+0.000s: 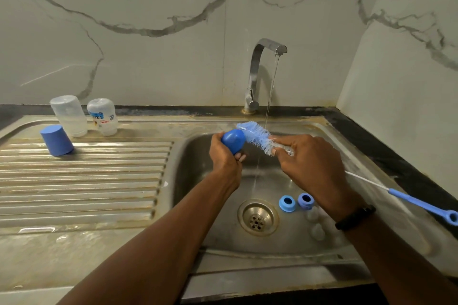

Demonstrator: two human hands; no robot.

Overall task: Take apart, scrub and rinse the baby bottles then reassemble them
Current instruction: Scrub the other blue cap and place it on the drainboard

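Over the steel sink (347, 151), my left hand (224, 156) grips a blue bottle cap (233, 140). My right hand (309, 163) holds the blue bottle brush (255, 136) just below its bristles, and the bristle head lies against the cap. The brush's wire and blue handle (421, 207) stick out to the right. Two blue screw rings (287, 203) (306, 200) lie in the basin beside the drain, with clear teats (317, 230) near them. On the drainboard, two clear bottles (69, 116) (103, 116) stand upside down, with another blue cap (57, 140) in front.
The tap (262, 69) runs a thin stream of water down between my hands into the basin. The drain (257, 218) sits at the basin's middle. A ribbed drainboard (86, 181) spreads to the left. Marble wall tiles close off the back and right.
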